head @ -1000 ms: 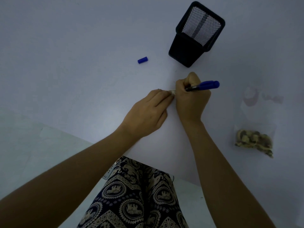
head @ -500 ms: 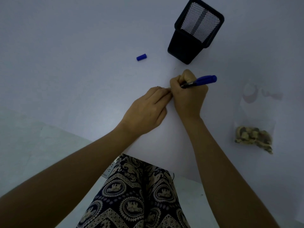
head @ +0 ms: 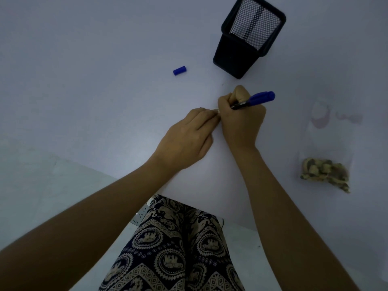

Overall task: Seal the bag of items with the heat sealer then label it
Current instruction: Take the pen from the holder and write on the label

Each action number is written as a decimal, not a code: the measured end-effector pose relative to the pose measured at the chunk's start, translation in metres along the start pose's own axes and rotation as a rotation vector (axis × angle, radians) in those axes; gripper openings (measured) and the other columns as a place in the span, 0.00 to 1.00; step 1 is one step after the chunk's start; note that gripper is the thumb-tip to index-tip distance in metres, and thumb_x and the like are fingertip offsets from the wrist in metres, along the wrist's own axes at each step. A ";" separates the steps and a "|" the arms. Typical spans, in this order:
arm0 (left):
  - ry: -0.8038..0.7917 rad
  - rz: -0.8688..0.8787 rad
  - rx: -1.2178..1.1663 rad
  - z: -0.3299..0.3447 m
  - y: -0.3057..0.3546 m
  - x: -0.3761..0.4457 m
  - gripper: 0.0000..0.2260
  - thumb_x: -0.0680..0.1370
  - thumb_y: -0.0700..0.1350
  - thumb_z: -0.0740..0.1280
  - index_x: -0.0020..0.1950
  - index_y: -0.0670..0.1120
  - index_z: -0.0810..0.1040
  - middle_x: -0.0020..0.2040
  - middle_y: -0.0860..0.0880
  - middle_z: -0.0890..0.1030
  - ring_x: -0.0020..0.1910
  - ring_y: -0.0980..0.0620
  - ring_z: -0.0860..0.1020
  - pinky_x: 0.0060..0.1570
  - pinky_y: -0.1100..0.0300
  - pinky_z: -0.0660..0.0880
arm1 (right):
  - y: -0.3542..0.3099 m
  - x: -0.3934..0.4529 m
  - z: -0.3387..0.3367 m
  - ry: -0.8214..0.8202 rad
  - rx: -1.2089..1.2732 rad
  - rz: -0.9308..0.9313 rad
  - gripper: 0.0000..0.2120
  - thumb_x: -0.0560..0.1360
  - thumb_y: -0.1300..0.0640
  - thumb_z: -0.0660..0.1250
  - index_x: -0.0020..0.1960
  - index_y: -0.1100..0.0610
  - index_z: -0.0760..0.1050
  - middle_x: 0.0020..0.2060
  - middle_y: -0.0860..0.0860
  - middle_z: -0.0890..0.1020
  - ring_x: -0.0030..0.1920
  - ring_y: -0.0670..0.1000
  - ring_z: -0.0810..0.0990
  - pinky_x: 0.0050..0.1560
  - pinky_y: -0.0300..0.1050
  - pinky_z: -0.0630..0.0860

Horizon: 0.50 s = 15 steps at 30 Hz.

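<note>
My right hand (head: 241, 120) grips a blue marker (head: 255, 99) with its tip pointing down to the white table (head: 105, 101). My left hand (head: 186, 139) lies beside it, its fingertips pressing down a small pale label (head: 216, 110) that is almost hidden between the two hands. The clear bag (head: 327, 141) with brownish items (head: 325, 172) in its lower end lies flat on the table to the right, apart from both hands.
A black mesh pen holder (head: 247, 36) stands at the back right. The marker's blue cap (head: 180, 70) lies loose on the table, behind and to the left of my hands. My patterned trousers and a white power strip (head: 141, 216) show below the table edge.
Both hands have stayed together on the label; the right hand with the marker shifted slightly left. The view has drifted a little.
</note>
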State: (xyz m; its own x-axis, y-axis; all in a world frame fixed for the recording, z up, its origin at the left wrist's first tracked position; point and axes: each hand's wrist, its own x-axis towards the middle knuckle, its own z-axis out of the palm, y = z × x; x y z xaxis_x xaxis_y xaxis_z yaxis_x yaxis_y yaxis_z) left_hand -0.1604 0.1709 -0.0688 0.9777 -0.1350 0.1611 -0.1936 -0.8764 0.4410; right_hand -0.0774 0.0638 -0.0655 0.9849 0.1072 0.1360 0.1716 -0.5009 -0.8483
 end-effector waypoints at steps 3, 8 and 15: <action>-0.004 0.002 0.005 0.000 -0.001 -0.001 0.15 0.77 0.37 0.62 0.63 0.37 0.76 0.59 0.40 0.79 0.60 0.46 0.74 0.64 0.62 0.66 | 0.000 -0.001 0.000 0.000 0.003 0.004 0.18 0.70 0.65 0.64 0.30 0.49 0.61 0.23 0.44 0.67 0.25 0.57 0.72 0.27 0.54 0.73; 0.004 0.006 0.005 0.001 0.000 -0.001 0.16 0.77 0.37 0.62 0.64 0.36 0.76 0.59 0.40 0.79 0.60 0.46 0.73 0.64 0.63 0.66 | 0.002 -0.001 -0.001 0.014 0.022 0.059 0.15 0.70 0.65 0.65 0.31 0.53 0.63 0.23 0.44 0.69 0.25 0.49 0.70 0.29 0.50 0.73; -0.008 0.001 0.008 0.000 0.001 0.000 0.16 0.77 0.37 0.62 0.64 0.36 0.76 0.59 0.40 0.79 0.59 0.45 0.75 0.63 0.62 0.67 | 0.003 -0.001 -0.002 0.017 -0.001 0.081 0.14 0.71 0.66 0.64 0.31 0.54 0.63 0.24 0.47 0.67 0.25 0.49 0.68 0.27 0.48 0.69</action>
State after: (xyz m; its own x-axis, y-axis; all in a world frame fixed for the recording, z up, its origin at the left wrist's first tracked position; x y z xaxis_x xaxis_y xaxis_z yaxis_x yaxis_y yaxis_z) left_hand -0.1602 0.1700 -0.0681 0.9781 -0.1395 0.1544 -0.1940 -0.8800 0.4336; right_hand -0.0780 0.0603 -0.0674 0.9958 0.0522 0.0758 0.0918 -0.5085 -0.8561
